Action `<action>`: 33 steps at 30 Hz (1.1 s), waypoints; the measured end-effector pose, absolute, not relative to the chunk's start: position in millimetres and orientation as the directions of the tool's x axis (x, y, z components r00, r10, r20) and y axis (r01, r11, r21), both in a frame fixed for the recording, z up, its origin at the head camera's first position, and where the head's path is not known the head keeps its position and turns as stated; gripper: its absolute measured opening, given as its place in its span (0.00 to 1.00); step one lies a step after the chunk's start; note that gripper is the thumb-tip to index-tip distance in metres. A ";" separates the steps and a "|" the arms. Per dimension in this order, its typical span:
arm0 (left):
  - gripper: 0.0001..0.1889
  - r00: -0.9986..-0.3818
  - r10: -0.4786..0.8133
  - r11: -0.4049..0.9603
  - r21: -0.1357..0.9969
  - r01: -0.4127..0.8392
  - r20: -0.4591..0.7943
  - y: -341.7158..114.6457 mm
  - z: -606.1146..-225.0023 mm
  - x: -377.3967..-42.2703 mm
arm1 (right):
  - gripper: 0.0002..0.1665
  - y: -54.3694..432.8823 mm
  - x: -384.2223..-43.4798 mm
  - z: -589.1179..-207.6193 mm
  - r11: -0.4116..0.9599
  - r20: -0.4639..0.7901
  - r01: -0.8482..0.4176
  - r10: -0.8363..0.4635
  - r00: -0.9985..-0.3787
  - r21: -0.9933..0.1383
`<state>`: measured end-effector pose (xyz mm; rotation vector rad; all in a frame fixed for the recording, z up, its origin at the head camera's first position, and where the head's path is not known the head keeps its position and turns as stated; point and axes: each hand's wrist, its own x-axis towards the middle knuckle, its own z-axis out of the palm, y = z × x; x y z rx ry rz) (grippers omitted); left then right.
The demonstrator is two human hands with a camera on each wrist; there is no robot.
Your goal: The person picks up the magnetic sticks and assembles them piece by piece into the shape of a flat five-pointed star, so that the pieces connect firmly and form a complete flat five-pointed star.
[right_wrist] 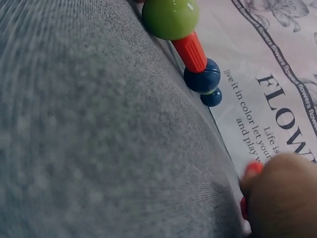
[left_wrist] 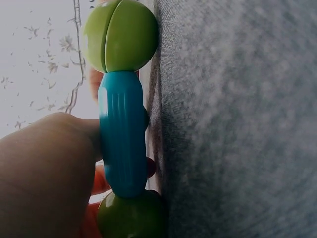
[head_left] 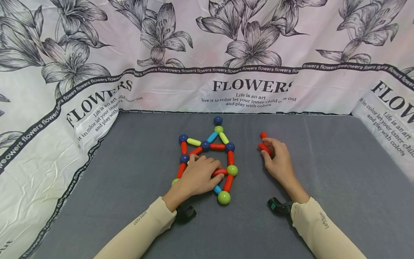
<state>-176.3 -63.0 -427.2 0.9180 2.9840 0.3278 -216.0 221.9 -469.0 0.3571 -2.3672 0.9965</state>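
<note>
A magnetic stick-and-ball figure of red, yellow-green and blue sticks joined by navy and green balls lies on the grey table. My left hand (head_left: 200,176) spreads over its lower middle, fingers on the sticks, hiding part of it. Beside the thumb is a red stick (head_left: 220,172) joined to a green ball (head_left: 232,170). In the left wrist view a blue stick (left_wrist: 123,134) links two green balls close to that hand. To the right, my right hand (head_left: 280,162) pinches a red stick (head_left: 264,148) between thumb and fingers. Another red stick (head_left: 263,135) shows just past its fingertips.
A navy ball (head_left: 218,120) stands at the figure's far tip, against a green ball (head_left: 218,130). A flower-printed cloth (head_left: 181,90) rises behind the table (head_left: 129,162) and along its sides. Black wrist straps with devices (head_left: 279,206) sit at the cuffs.
</note>
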 end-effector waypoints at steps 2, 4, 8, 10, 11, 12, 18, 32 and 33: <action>0.13 -0.821 0.569 0.800 0.196 0.566 0.048 -63.2 -427.2 -176.6 | 0.26 220.2 -215.6 -469.4 0.670 0.572 -0.487 -0.112 -0.813 -0.560; 0.13 -0.809 0.587 0.789 0.196 0.582 0.041 -63.6 -427.4 -176.9 | 0.28 218.1 -214.5 -469.2 0.659 0.560 -0.516 -0.170 -0.811 -0.547; 0.13 -0.780 0.625 0.756 0.216 0.617 0.042 -64.2 -428.0 -177.5 | 0.28 215.4 -211.9 -468.2 0.676 0.542 -0.523 -0.213 -0.813 -0.519; 0.12 -0.770 0.637 0.744 0.226 0.629 0.045 -64.5 -428.4 -177.5 | 0.27 215.0 -210.9 -468.1 0.695 0.537 -0.508 -0.205 -0.819 -0.509; 0.12 -0.767 0.640 0.740 0.231 0.632 0.048 -64.5 -428.5 -177.6 | 0.26 215.0 -210.7 -468.1 0.707 0.530 -0.494 -0.197 -0.825 -0.506; 0.12 -0.765 0.642 0.738 0.233 0.634 0.048 -64.6 -428.6 -177.5 | 0.25 215.2 -210.7 -468.3 0.717 0.523 -0.479 -0.186 -0.832 -0.506; 0.12 -0.762 0.646 0.734 0.236 0.637 0.050 -64.7 -429.2 -177.7 | 0.17 216.5 -210.3 -468.6 0.776 0.471 -0.376 -0.117 -0.874 -0.505; 0.11 -0.756 0.653 0.719 0.270 0.640 0.051 -64.0 -428.2 -177.0 | 0.15 215.3 -211.3 -470.0 0.702 0.530 -0.537 -0.263 -0.806 -0.468; 0.11 -0.756 0.653 0.719 0.270 0.640 0.050 -63.9 -428.1 -177.0 | 0.15 215.2 -211.1 -469.9 0.698 0.527 -0.541 -0.270 -0.806 -0.469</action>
